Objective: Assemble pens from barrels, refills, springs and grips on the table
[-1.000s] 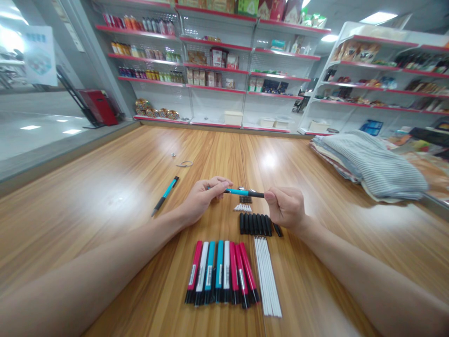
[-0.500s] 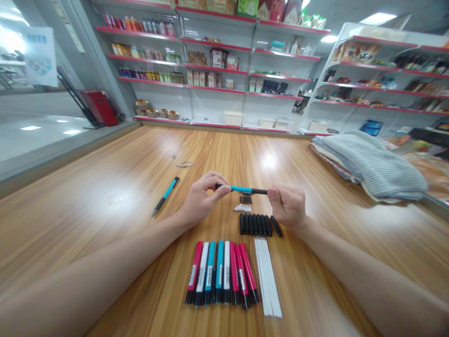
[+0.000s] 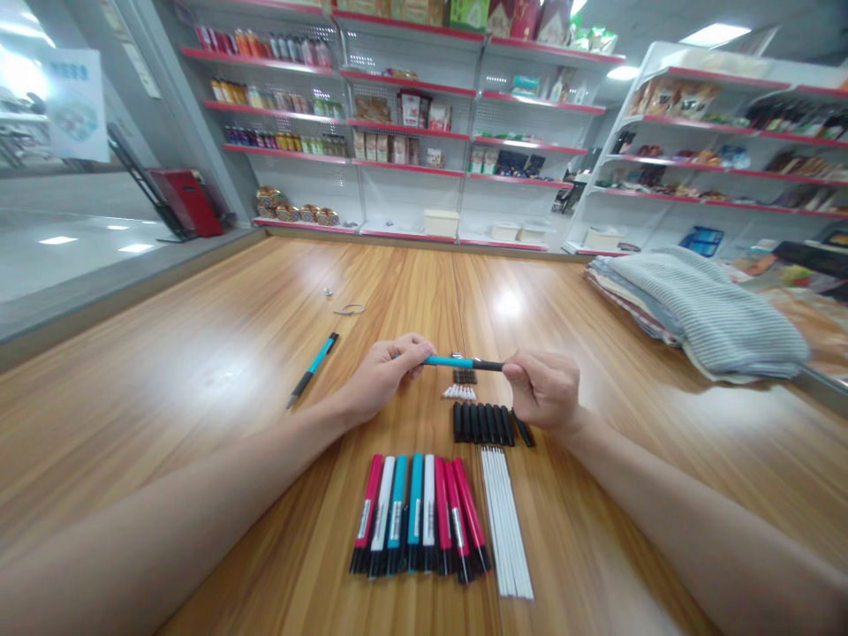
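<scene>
Between my two hands a blue and black pen is held level above the table. My left hand is closed round its blue end, and my right hand pinches the black grip end, hiding the tip. Just below the pen lie small dark springs and white tips. A row of black grips sits beside my right hand, one of them slanted apart. Nearer me are pink, white and blue pen barrels and a bundle of white refills.
Another blue and black pen lies to the left of my left hand. Beyond it are a grey loop and a small metal piece. Folded cloths are stacked at the right. Stocked shelves stand behind the table.
My left hand has shifted slightly right along the pen and now covers its black end. My right hand keeps its hold with little movement. The parts on the table look unchanged.
</scene>
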The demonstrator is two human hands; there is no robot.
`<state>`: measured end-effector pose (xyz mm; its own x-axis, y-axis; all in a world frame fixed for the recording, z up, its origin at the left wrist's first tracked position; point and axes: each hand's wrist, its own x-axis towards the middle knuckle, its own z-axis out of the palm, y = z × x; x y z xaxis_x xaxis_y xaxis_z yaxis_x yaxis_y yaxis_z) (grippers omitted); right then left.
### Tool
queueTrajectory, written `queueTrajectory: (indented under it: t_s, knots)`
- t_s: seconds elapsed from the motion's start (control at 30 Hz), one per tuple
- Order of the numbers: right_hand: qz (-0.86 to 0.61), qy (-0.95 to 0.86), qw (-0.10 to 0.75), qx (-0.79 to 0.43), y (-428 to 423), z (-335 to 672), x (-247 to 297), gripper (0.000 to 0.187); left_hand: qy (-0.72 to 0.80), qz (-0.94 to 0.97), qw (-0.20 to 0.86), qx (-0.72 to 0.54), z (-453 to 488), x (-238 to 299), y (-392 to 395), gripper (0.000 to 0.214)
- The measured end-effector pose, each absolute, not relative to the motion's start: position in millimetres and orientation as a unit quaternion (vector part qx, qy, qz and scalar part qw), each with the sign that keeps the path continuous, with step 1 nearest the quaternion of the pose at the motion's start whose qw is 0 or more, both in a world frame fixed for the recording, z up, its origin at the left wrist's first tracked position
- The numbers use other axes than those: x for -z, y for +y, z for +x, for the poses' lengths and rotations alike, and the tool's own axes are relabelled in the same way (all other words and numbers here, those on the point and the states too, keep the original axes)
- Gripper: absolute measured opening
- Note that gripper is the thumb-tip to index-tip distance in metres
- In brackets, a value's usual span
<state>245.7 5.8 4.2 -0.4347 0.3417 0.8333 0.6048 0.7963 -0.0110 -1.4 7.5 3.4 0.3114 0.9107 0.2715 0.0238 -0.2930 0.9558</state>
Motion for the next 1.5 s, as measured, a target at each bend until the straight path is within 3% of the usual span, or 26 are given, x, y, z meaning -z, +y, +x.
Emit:
queueTrajectory:
  t_s: [0.2,0.4,0.63,0.8,1.0,1.5]
  knots:
    - [-0.297,-0.829,0.454,0.136,5.0,246.0,-4.4,0.029,0.350,0.693,0.422,-0.469,-2.8,-3.1,6.1,0.039]
    - [-0.316,-0.815,0.472,0.115,5.6,246.7,-3.7,0.036,0.327,0.708,0.363,-0.509,-1.5,-3.3,3.2,0.016]
    - [-0.296,-0.827,0.462,0.121,6.3,247.5,-3.1,0.031,0.331,0.709,0.374,-0.498,-3.7,-4.7,2.6,0.034]
    - [-0.291,-0.835,0.445,0.140,7.1,246.8,-2.9,0.030,0.332,0.690,0.425,-0.483,-6.8,2.4,9.9,0.033]
    - [-0.294,-0.832,0.448,0.141,6.2,247.0,-4.6,0.031,0.338,0.701,0.412,-0.475,-8.0,2.3,10.6,0.028]
    - [-0.314,-0.817,0.471,0.109,6.2,246.4,-3.8,0.039,0.383,0.744,0.143,-0.529,-2.6,-4.1,1.6,0.010]
